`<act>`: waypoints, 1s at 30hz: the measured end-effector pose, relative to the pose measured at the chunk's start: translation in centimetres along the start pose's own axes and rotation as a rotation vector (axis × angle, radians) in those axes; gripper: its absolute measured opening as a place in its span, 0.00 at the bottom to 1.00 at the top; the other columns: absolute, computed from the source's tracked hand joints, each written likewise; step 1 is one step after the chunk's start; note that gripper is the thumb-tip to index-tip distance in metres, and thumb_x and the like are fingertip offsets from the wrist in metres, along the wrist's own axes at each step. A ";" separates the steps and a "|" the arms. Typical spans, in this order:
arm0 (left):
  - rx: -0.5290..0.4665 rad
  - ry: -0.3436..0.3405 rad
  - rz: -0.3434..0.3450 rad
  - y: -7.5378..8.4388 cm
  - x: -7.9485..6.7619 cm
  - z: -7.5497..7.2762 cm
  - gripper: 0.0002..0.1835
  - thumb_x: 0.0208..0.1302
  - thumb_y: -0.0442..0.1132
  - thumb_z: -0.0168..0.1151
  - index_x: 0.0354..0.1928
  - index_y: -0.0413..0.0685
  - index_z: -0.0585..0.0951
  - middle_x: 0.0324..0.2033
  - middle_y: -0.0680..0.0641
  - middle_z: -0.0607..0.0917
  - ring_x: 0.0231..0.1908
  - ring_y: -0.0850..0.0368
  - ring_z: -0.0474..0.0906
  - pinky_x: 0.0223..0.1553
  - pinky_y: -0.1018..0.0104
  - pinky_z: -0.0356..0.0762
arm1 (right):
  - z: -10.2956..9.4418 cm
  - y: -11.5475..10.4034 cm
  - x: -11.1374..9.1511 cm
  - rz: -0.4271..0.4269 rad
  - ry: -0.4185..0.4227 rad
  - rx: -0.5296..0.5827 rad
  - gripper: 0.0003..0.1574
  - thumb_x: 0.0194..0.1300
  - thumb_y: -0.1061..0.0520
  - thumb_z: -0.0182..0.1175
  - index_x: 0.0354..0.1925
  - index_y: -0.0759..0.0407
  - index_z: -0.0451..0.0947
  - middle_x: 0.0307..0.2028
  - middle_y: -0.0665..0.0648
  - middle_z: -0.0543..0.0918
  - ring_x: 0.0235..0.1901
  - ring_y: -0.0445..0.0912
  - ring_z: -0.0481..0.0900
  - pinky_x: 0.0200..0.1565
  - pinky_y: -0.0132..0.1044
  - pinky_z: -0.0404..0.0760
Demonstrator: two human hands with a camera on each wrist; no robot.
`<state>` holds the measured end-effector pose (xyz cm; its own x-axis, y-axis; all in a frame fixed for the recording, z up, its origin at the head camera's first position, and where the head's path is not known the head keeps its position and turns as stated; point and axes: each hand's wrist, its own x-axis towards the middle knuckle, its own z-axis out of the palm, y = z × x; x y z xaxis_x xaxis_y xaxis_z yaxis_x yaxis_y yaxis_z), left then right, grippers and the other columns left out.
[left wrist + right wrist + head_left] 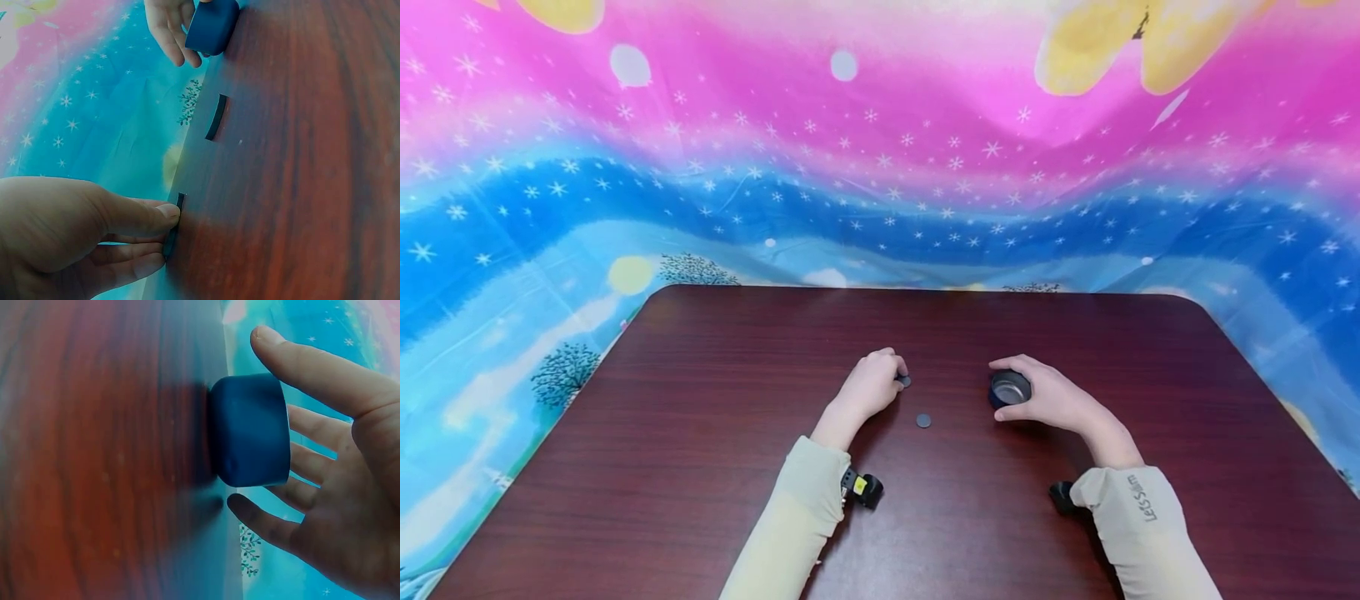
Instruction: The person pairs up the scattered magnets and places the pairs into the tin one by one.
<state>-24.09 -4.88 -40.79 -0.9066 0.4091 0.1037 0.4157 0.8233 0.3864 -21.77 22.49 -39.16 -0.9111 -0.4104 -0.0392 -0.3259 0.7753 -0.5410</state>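
My left hand (874,382) pinches a small dark disc (905,381) between thumb and fingers at the tabletop. In the left wrist view that disc (180,203) is seen edge-on, partly covered by the fingers. A second dark disc (923,421) lies flat on the table, nearer the person and slightly right of the left hand. Farther right stands a small round cup (1011,390), dark blue outside with a greyish inside. Around it is my right hand (1045,392), thumb on the near side, fingers on the far side. Those fingers (312,428) look loosely spread; firm contact is not visible.
The dark reddish-brown wooden table (715,367) has rounded far corners. A colourful printed cloth (880,167) hangs behind and beside it. Each wrist wears a small black camera, such as the left wrist camera (870,492).
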 end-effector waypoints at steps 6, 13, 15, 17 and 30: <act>0.011 -0.010 0.001 0.0 0.1 0.1 0.07 0.59 0.33 0.59 0.39 0.44 0.82 0.35 0.48 0.79 0.39 0.54 0.78 0.43 0.66 0.76 | -0.1 0.4 -0.2 0.010 -0.008 0.015 0.45 0.47 0.46 0.69 0.62 0.55 0.65 0.58 0.61 0.68 0.53 0.55 0.69 0.49 0.54 0.71; 0.013 -0.024 0.000 0.2 0.1 -0.1 0.08 0.58 0.35 0.61 0.39 0.43 0.82 0.35 0.49 0.78 0.38 0.54 0.78 0.42 0.66 0.76 | -0.4 0.7 -0.6 0.021 -0.025 0.005 0.46 0.48 0.48 0.69 0.62 0.58 0.63 0.60 0.63 0.66 0.56 0.57 0.66 0.52 0.55 0.69; 0.016 -0.021 0.001 0.2 0.0 -0.2 0.08 0.57 0.35 0.61 0.39 0.43 0.82 0.35 0.49 0.78 0.38 0.54 0.78 0.42 0.66 0.76 | -0.5 0.7 -0.7 0.023 -0.028 0.006 0.46 0.48 0.48 0.69 0.62 0.58 0.63 0.60 0.64 0.66 0.56 0.58 0.66 0.52 0.56 0.68; 0.019 -0.015 0.002 0.2 0.0 -0.2 0.07 0.57 0.34 0.62 0.39 0.43 0.82 0.35 0.49 0.78 0.38 0.54 0.78 0.41 0.66 0.76 | -0.6 0.7 -0.6 0.021 -0.033 0.011 0.45 0.49 0.48 0.68 0.63 0.58 0.63 0.60 0.64 0.66 0.57 0.58 0.65 0.52 0.56 0.68; 0.041 -0.023 0.006 0.4 -0.1 -0.3 0.06 0.58 0.34 0.60 0.38 0.44 0.82 0.34 0.49 0.78 0.37 0.53 0.78 0.41 0.66 0.76 | -0.6 0.9 -0.6 0.030 -0.037 0.021 0.41 0.52 0.51 0.67 0.62 0.57 0.64 0.57 0.62 0.70 0.53 0.56 0.69 0.49 0.53 0.72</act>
<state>-23.90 -4.70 -40.39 -0.9025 0.4224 0.0844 0.4239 0.8361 0.3482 -21.61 23.71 -39.10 -0.9104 -0.4046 -0.0867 -0.2926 0.7776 -0.5566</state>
